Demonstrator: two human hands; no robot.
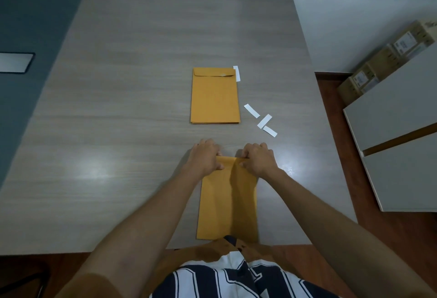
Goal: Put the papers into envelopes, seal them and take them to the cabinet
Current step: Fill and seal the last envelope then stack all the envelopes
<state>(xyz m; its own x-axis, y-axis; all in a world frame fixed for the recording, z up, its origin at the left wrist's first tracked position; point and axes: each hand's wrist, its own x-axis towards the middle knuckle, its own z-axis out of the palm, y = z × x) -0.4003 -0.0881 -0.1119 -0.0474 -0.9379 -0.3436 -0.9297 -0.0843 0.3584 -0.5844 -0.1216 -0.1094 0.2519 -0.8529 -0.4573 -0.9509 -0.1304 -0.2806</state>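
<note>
Left hand [206, 158] and right hand [259, 159] — both gripping the near envelope [228, 203] by its top edge — envelope stack [214, 99] beyond the knuckles.

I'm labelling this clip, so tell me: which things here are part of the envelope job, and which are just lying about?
Part of the job:
- envelope gripped at its far end by left hand and right hand
- stack of envelopes
- white strips beside the stack, likely seal backings

Lying about:
- cardboard boxes on the floor
- white cabinet, not yet needed

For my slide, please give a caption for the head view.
Both hands press the top of an envelope on the table, near an envelope stack and paper strips.
</note>
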